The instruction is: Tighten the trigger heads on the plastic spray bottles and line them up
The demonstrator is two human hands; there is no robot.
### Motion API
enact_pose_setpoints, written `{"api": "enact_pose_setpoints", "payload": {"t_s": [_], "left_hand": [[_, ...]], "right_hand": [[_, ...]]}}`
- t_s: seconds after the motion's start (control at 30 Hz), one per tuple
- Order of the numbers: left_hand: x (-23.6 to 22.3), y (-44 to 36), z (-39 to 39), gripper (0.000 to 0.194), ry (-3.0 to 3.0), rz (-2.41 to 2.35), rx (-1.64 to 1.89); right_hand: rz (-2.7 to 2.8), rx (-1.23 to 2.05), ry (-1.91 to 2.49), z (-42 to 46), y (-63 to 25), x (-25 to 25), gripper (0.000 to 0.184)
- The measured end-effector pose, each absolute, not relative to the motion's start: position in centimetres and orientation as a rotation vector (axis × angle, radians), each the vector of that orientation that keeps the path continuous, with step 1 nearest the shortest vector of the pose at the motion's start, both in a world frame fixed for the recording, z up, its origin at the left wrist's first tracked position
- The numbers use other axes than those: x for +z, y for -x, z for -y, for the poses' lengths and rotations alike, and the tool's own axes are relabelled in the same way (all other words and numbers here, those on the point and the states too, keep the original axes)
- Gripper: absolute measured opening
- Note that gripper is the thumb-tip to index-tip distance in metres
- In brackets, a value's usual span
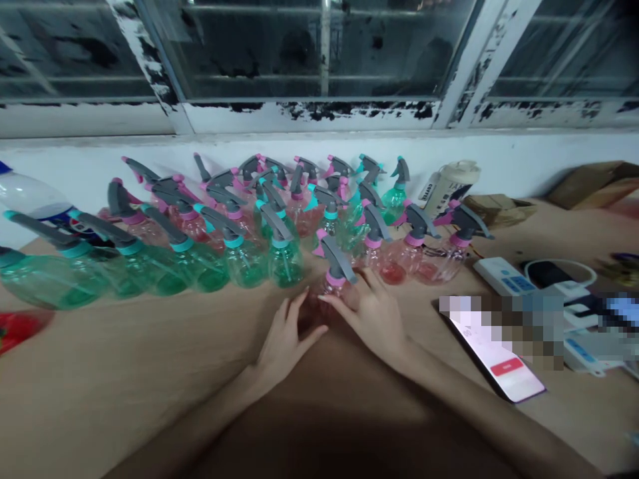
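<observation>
A pink spray bottle (pixel 335 282) with a grey trigger head stands upright at the front of the middle of the table. My right hand (pixel 377 319) is wrapped round its body from the right, thumb across the front. My left hand (pixel 287 339) is at the bottle's left side, thumb and fingers apart; whether a fingertip touches the bottle I cannot tell. Just behind stands a green spray bottle (pixel 286 263), one of a row of green ones reaching left. Nearest on the right is another pink spray bottle (pixel 372 256).
Several more pink and green spray bottles crowd back to the wall. On the right lie a lit phone (pixel 519 379), a white power strip (pixel 506 276) with cables, a coffee cup (pixel 456 183) and a cardboard box (pixel 596 186). A red item (pixel 20 329) is at the left edge.
</observation>
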State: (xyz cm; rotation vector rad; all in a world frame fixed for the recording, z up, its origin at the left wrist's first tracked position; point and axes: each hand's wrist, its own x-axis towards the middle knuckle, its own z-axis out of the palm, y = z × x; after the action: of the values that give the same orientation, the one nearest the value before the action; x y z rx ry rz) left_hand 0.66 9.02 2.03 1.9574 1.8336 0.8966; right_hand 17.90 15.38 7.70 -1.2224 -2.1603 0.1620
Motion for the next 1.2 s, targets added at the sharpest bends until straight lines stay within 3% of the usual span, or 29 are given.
{"api": "enact_pose_setpoints", "payload": {"t_s": [0.4, 1.07, 1.2], "left_hand": [[2.4, -0.8, -9.3, 0.036, -1.936, -1.900, 0.978], [2.4, -0.8, -9.4, 0.030, -1.978, -1.828, 0.975], [2.5, -0.8, -9.3, 0.029, -1.967, -1.813, 0.971]], "right_hand": [[2.217, 0.073, 1.458, -19.7, -15.0, 9.0, 0.061], [2.204, 0.109, 1.392, -19.4, -14.9, 8.9, 0.063], [2.171, 0.209, 1.309, -17.7, -17.6, 8.7, 0.048]]}}
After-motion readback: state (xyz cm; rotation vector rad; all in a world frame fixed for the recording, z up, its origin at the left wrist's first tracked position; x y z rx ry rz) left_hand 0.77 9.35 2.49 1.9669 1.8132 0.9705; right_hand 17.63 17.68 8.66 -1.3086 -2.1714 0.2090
